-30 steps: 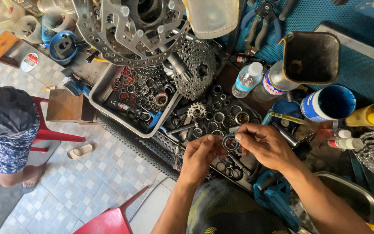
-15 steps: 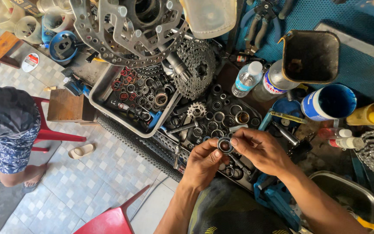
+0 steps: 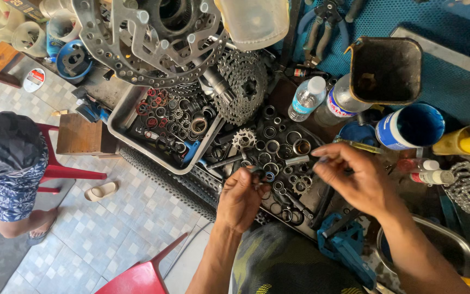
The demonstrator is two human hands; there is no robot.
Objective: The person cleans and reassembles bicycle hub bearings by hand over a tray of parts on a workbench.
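we pinch the small steel ring with blue centre [image 3: 268,176] in our left hand [image 3: 241,197], over the black parts tray [image 3: 322,202]. our right hand [image 3: 354,177] grips a thin metal rod [image 3: 296,160]; align squarely, avoid forcing.

"Where did my camera sit?"

"I wore it on my head. It looked straight down, close above the bench of metal parts [image 3: 278,147]. It was my only view, so nothing was shared."
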